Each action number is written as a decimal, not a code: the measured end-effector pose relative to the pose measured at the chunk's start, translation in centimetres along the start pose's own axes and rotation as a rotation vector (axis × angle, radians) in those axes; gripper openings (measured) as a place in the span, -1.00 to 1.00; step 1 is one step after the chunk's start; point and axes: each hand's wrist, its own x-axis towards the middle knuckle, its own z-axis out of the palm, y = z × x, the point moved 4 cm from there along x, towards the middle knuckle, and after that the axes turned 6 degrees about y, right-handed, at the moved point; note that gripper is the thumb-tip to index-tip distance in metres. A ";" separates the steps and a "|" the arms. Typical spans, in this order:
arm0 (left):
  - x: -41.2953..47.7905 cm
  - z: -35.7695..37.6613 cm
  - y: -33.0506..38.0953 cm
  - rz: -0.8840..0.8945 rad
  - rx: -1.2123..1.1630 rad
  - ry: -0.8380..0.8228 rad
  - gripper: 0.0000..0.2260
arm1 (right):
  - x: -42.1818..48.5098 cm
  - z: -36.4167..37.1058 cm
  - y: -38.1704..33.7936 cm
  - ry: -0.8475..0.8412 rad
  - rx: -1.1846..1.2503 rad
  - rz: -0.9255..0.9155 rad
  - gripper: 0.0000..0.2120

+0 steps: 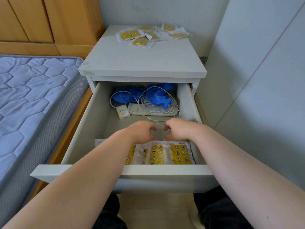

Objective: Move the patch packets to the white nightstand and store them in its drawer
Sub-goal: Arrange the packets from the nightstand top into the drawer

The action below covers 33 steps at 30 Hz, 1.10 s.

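Left hand (pixel 142 132) and right hand (pixel 179 129) curl over packets (pixel 158 154) in drawer (pixel 92 126); hold cannot be determined. Packets judged light, floppy, slippery: pinch sealed edges

I get one view only, from the head-worn camera. It looks forward and steeply down, close over the white nightstand (pixel 142 63), with its open drawer (pixel 186 103) across the middle of the frame. The left hand (pixel 140 131) and right hand (pixel 179 129) reach in from the bottom corners. The wide lens bows the mattress (pixel 33 96) at left and the wall (pixel 255 80) at right.
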 end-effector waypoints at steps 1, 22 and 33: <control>-0.1 -0.4 0.3 -0.007 0.011 0.052 -0.57 | -0.2 -0.3 -0.2 0.048 -0.028 0.000 -0.58; -7.3 -14.6 10.4 0.053 0.084 0.520 -0.43 | -12.3 -14.8 0.6 0.626 -0.016 -0.058 -0.55; -2.1 -19.6 8.4 -0.014 -0.169 0.584 -0.42 | -5.7 -20.8 1.3 0.638 0.148 -0.025 -0.46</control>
